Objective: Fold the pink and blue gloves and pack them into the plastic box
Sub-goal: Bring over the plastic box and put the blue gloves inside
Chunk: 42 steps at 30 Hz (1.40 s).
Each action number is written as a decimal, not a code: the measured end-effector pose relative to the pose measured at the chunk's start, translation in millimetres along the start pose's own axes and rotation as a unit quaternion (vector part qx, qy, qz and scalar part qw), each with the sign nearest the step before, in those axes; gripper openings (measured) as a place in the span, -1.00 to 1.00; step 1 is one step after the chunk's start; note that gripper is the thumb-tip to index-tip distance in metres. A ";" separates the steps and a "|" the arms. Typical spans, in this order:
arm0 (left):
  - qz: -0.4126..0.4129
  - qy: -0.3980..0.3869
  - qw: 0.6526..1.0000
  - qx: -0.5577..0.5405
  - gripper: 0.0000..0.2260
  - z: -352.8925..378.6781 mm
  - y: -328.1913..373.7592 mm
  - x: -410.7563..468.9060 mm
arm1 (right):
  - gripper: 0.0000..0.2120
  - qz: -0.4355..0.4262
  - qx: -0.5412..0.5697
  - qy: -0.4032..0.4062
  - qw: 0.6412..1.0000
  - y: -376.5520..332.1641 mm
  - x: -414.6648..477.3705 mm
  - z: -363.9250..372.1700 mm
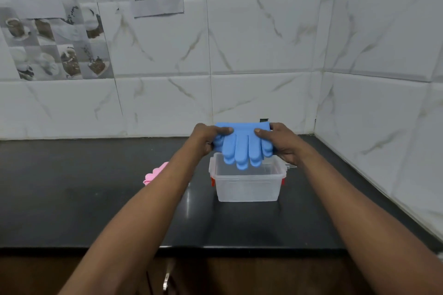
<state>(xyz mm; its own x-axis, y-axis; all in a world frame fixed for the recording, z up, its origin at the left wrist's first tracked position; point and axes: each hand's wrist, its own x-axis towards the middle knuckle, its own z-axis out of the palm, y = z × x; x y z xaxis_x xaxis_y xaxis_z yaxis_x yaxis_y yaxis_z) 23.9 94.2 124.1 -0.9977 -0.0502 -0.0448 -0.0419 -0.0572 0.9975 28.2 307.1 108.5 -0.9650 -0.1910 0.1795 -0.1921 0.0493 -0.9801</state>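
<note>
Head view shows my left hand [208, 137] and right hand [278, 141], each grip pinching the folded blue glove [242, 148] above the open plastic box [248, 187], pink glove [155, 173] waiting left on the surface [72, 199]; I should lower it level, fingertips tucked in first

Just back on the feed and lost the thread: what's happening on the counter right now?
A person holds the folded blue glove with both hands, the left hand and right hand each gripping a side, right above the open plastic box on the black counter. The glove's fingertips hang at the box's rim; it is not yet inside, and the box looks empty. The pink glove lies to the box's left, partly hidden behind the left forearm.
</note>
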 end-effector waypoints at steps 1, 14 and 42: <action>-0.020 0.014 1.000 0.014 -0.61 5.8 -7.4 2.5 | -0.76 0.022 -0.017 0.028 0.999 5.1 2.0 0.7; 0.001 0.038 0.830 0.557 -0.47 50.2 -55.7 -0.4 | -0.53 0.171 -0.474 0.055 0.862 23.4 8.6 33.4; 0.012 -0.218 0.727 0.651 -0.66 43.9 -56.3 25.9 | -0.72 0.100 -0.663 -0.035 0.741 47.6 14.4 40.6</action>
<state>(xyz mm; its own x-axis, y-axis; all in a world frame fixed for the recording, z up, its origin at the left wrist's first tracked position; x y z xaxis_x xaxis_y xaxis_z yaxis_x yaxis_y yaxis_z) -1.9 139.9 69.1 -0.9091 0.3014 -0.2876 0.2447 0.9450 0.2169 12.4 266.9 61.0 -0.9951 -0.0986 -0.0090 -0.0983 0.9946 -0.0324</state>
